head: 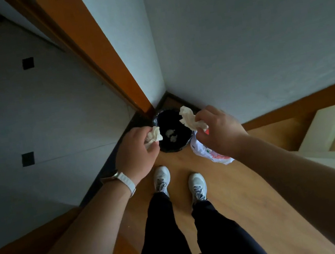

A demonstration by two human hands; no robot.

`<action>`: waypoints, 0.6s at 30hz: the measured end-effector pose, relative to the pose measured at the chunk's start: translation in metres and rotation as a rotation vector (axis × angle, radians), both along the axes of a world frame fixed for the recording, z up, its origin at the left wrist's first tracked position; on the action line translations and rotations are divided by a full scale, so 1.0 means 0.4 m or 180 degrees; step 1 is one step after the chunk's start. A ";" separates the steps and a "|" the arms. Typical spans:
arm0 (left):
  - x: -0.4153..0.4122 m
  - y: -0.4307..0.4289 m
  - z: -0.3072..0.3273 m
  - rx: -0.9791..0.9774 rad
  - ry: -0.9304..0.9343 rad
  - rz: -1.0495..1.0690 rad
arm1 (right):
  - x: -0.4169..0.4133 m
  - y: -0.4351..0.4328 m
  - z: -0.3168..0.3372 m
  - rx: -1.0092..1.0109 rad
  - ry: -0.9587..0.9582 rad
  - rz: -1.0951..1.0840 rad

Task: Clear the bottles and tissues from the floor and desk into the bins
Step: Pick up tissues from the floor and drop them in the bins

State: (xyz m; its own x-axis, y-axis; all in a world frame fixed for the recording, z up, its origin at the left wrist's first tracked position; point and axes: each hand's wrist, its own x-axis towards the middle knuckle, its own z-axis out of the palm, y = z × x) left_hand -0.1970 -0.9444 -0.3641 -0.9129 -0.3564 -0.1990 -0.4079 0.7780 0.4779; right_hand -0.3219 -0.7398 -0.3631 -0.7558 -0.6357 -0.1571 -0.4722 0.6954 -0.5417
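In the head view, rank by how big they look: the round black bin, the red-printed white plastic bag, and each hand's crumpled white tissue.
1. Round black bin.
2. Red-printed white plastic bag, partly hidden by the right hand.
3. Right-hand crumpled white tissue.
4. Left-hand crumpled white tissue, partly covered by the left hand.
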 end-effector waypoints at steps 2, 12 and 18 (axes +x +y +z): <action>-0.038 -0.024 -0.056 0.0074 -0.0025 -0.0001 | -0.025 -0.029 -0.045 0.0100 0.0003 -0.0071; -0.155 -0.132 -0.556 0.0451 -0.0500 -0.0071 | -0.127 -0.124 -0.480 0.0333 -0.0212 -0.0367; -0.151 -0.150 -0.895 0.0278 -0.0592 -0.0119 | -0.120 -0.170 -0.847 0.0490 -0.0055 -0.0083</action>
